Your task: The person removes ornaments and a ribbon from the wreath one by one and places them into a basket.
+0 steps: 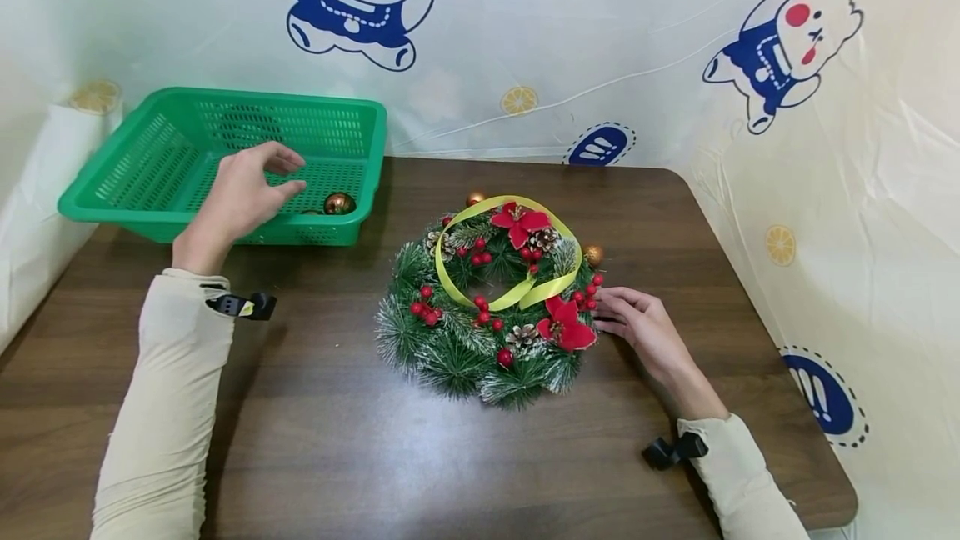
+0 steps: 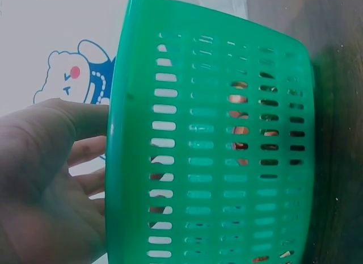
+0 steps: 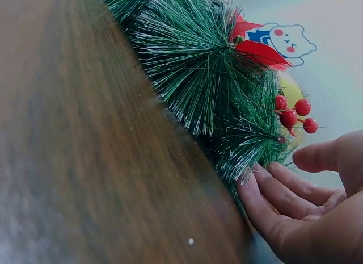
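A green Christmas wreath (image 1: 457,357) with red berries, red flowers, pinecones and frosted tips lies on the table. A loop of yellow ribbon (image 1: 447,273) rests across its top. At the wreath's right edge, my right hand (image 1: 648,332) touches the needles with loosely extended fingers; the right wrist view shows those fingers (image 3: 283,198) against the green tips, thumb apart. My left hand (image 1: 243,190) hovers over the near side of a green plastic basket (image 1: 367,161), thumb and fingers spread with nothing between them. A shiny copper-coloured ball (image 1: 340,203) sits inside the basket near its right corner.
Two gold balls show at the wreath's far and right edges, one behind it (image 1: 476,199) and one beside the berries (image 1: 593,255). The brown wooden table (image 1: 450,473) ends at a rounded right side. A printed white sheet (image 1: 480,40) hangs behind it.
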Demonstrator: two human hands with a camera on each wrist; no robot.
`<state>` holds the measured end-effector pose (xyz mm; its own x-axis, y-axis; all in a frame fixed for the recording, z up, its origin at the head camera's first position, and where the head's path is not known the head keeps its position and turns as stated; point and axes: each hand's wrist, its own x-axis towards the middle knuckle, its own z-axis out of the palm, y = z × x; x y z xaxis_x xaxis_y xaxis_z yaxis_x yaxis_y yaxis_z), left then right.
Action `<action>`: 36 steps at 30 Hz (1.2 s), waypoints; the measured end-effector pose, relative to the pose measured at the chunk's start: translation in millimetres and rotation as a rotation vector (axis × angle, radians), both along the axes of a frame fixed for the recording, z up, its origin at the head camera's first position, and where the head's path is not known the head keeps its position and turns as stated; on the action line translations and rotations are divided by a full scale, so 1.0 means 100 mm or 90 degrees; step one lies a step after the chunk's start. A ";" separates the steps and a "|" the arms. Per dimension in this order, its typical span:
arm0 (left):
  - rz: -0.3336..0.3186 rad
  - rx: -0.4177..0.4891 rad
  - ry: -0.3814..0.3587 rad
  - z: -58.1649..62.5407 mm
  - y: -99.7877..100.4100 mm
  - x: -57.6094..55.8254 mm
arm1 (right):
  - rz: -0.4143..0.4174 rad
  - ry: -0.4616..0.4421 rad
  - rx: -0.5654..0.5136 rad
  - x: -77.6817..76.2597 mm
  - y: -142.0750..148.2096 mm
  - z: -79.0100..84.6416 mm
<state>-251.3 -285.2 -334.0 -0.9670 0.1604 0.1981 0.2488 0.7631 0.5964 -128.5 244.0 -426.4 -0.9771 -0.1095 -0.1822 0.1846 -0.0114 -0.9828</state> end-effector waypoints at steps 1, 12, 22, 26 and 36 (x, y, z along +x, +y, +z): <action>0.001 0.001 0.002 0.00 0.01 0.00 | 0.000 0.001 0.001 0.00 0.00 0.00; 0.001 -0.008 0.019 0.02 0.11 0.02 | 0.001 0.006 0.008 0.00 -0.02 0.00; -0.019 -0.012 0.061 0.03 0.25 0.02 | 0.003 0.004 0.022 0.00 -0.01 0.02; -0.026 -0.015 0.076 0.03 0.33 0.02 | 0.007 0.007 0.019 -0.01 -0.01 0.03; -0.057 0.001 0.138 -0.02 0.55 0.04 | 0.021 0.016 0.040 -0.01 0.04 0.04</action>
